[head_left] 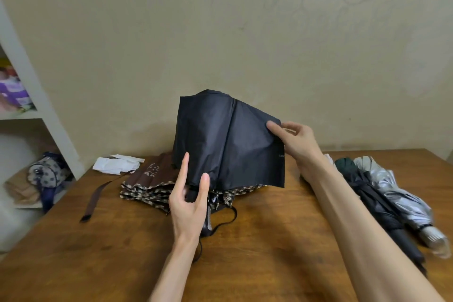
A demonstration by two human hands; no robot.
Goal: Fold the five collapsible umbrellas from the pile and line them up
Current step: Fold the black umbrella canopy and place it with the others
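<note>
White folded cloth [117, 164] on the wooden table [98, 240]; patterned bag [46, 174] on white shelving [46, 115] at left.

Dim, soft light; perhaps edge-warped.

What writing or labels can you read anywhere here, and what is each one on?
None can be read for certain.
Brown umbrella: pale printed marks on its canopy, too blurred to read.
Black umbrella, held in the left hand and the right hand: a tiny pale word at the canopy's right edge, too small to read.
Folded umbrellas on the right of the table: no text visible.
</note>
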